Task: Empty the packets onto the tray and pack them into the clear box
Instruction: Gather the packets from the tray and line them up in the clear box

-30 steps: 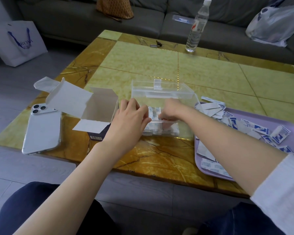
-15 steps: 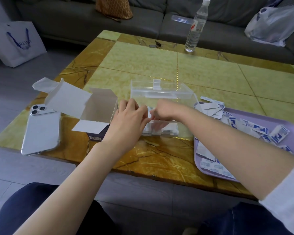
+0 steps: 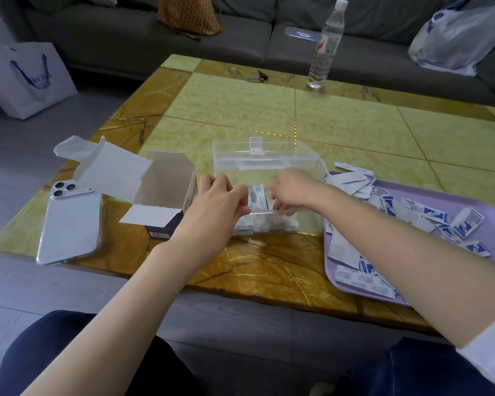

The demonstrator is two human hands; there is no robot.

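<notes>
Head view: one packet [image 3: 257, 197] stands on end in the clear box [image 3: 265, 164], long axis near upright, top tipped slightly left, above a layer of flat packets [image 3: 266, 225] on the box floor. It sits between the hands. The left hand [image 3: 215, 207] pinches its left edge with curled fingers. The right hand [image 3: 292, 190] dips curled fingers into the box just beside it; whether they grip it, I cannot tell. More loose packets [image 3: 429, 215] lie on the lilac tray [image 3: 492, 224] to the right. Their blue print is too small to read. The white bag [image 3: 26, 78] on the floor shows blue letters, roughly "ROY".
</notes>
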